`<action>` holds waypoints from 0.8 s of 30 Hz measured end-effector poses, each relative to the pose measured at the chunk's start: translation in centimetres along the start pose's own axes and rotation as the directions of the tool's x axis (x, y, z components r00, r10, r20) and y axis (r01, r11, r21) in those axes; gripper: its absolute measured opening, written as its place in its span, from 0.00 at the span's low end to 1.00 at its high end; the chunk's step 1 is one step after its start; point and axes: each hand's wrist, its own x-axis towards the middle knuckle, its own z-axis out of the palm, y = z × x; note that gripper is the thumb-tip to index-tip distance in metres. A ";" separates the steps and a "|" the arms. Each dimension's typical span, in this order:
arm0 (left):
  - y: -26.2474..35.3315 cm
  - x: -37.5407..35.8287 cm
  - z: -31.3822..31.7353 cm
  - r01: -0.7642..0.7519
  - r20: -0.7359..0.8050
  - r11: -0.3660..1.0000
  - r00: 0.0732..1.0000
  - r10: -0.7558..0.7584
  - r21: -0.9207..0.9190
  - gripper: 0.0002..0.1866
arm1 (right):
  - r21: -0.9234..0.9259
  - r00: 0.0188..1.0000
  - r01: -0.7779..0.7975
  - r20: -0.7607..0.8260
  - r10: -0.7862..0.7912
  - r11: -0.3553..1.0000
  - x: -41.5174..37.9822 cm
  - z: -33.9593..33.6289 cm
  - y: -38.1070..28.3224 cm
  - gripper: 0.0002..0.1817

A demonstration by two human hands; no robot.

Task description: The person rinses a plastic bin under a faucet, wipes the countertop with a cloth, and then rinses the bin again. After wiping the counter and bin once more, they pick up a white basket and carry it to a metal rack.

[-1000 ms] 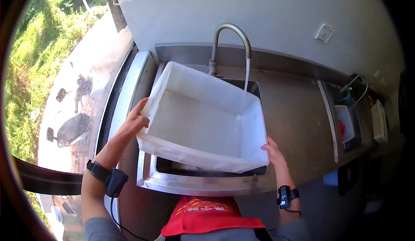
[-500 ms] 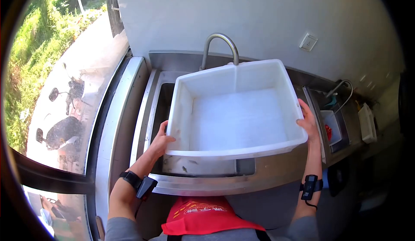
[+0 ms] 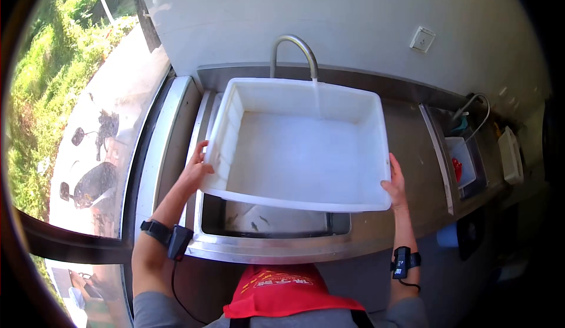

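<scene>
A large white plastic tub (image 3: 294,201) is held over the steel sink (image 3: 276,225), its open top facing up. Both hands grip its short sides. My left hand (image 3: 196,168) is closed on the left rim, thumb over the edge. At the right side, my right hand (image 3: 396,181) is closed on the lower right rim. From the curved metal faucet (image 3: 297,40) a thin stream of water runs into the tub near its back wall. Dark specks lie on the sink bottom, part of which shows below the tub.
A steel counter (image 3: 415,151) extends right to a second sink with a small white basin (image 3: 468,178), a red item (image 3: 457,168) and another faucet (image 3: 485,101). Beyond stands a white container (image 3: 509,154). A window (image 3: 118,151) is at left, a wall socket (image 3: 422,39) behind.
Both hands have shifted the tub to the left in view and changed its tilt. The water stream now falls nearer the middle of the tub's back wall.
</scene>
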 end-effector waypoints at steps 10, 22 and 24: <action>11.7 -5.5 -5.7 -0.121 -0.094 0.990 0.987 0.128 0.069 0.34 | 0.325 0.927 -0.371 0.193 0.323 0.870 -2.4 6.2 7.8 0.39; 24.3 -0.4 4.6 -0.260 0.106 0.802 0.965 0.241 0.537 0.34 | 0.223 0.695 -0.697 0.446 0.564 0.682 -4.4 12.1 15.5 0.36; 25.9 -0.8 8.2 -0.190 0.062 0.843 0.981 0.184 0.503 0.36 | 0.243 0.665 -0.732 0.454 0.593 0.636 -4.5 12.9 16.8 0.36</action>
